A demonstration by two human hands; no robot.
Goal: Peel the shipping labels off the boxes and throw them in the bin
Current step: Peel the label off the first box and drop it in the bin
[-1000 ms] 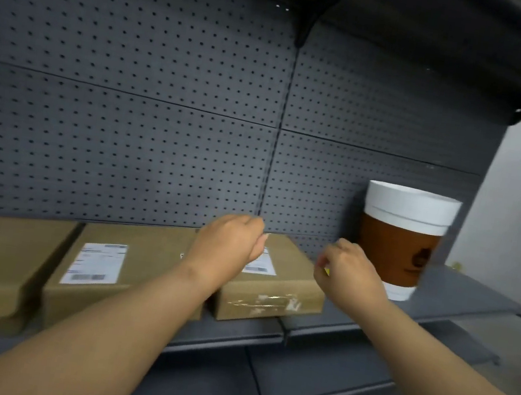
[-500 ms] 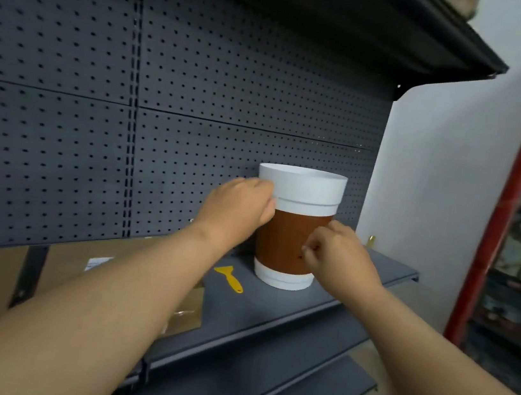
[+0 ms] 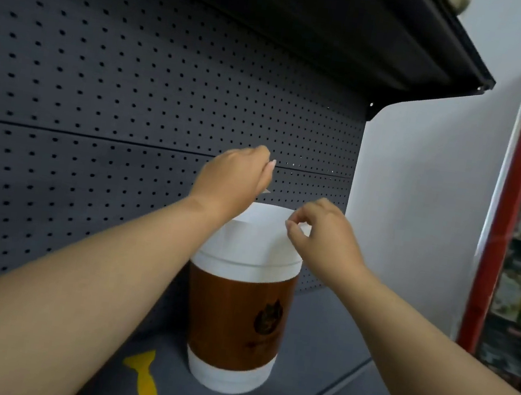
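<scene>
The left hand was raised above the rim of the cup-shaped bin, its fingers curled in and pinching a small pale scrap that just showed below the fingertips; it was too small to tell for certain, but it looked like a peeled label. The right hand sat at the bin's right rim with thumb and forefinger pinched narrowly together; whether anything was between them could not be told.

A second earlier both hands had been down over the small cardboard box with its white label, at the middle of the shelf. Half a second earlier they had swung to the bin, level with its rim. Now the left had risen over the bin's mouth, and the boxes had passed out of view to the left.

That read as the peel being done and the drop about to follow, with a release over the opening the remaining move.

The bin stood toward the right end of the shelf, near the pegboard back. A yellow scraper lay near the shelf's front edge, left of the bin.
</scene>
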